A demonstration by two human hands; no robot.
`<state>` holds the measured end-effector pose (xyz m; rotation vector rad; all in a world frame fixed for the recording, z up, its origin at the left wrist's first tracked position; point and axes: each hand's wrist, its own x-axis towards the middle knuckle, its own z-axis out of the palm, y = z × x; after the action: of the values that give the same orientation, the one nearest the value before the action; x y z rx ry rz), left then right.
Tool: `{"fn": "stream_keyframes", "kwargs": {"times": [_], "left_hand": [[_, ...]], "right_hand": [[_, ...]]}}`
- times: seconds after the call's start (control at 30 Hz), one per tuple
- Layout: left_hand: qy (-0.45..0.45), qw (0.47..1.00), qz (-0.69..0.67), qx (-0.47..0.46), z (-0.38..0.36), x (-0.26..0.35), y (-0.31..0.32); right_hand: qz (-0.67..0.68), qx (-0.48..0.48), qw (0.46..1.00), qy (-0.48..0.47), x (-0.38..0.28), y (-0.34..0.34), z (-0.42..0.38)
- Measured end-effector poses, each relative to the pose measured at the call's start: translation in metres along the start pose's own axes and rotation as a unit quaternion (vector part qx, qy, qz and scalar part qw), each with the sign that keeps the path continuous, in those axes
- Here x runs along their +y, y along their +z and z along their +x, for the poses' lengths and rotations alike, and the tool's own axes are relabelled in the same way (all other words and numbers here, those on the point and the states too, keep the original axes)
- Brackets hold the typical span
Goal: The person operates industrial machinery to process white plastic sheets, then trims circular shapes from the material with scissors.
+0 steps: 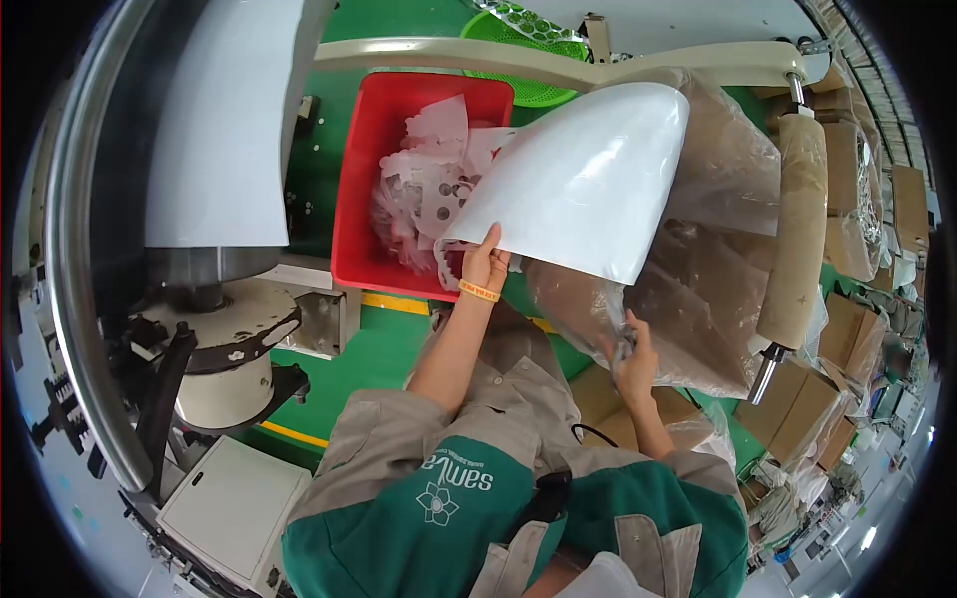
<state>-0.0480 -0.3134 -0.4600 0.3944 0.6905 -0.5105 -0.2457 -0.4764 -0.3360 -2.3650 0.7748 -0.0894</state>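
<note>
My left hand (485,263) pinches the lower edge of a large, curled, glossy white sheet (588,174) and holds it up in front of me. An orange band sits on that wrist. My right hand (632,351) is lower and to the right, closed on the crumpled edge of a big clear plastic bag (718,269) that hangs behind and below the sheet. Behind my left hand a red plastic bin (357,199) holds several white punched-out scrap pieces (431,184).
A press-like machine with a round white table (224,344) and a wide white web (224,120) stands at the left. A brown cardboard core on a metal bar (797,229) hangs at the right, beside stacked cardboard boxes (847,339). A green basket (523,60) sits beyond the bin on a green floor (374,349).
</note>
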Motion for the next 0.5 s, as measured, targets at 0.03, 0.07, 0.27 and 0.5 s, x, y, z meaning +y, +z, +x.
{"fn": "stream_keyframes", "kwargs": {"times": [0.03,0.07,0.27,0.5], "left_hand": [[0.011,0.999,0.025,-0.025,-0.011,0.007,0.012],[0.01,0.998,0.048,-0.04,-0.015,0.012,0.018],[0.015,0.975,0.186,-0.12,-0.031,0.046,0.039],[0.009,0.958,0.239,-0.159,-0.056,0.073,0.036]], "right_hand": [[-0.029,-0.025,0.999,-0.031,0.0,0.006,-0.002],[-0.034,-0.046,0.998,-0.039,-0.003,0.011,-0.002],[-0.081,-0.058,0.994,-0.049,-0.02,0.048,0.014],[-0.031,-0.03,0.999,-0.017,-0.066,0.081,-0.045]]}}
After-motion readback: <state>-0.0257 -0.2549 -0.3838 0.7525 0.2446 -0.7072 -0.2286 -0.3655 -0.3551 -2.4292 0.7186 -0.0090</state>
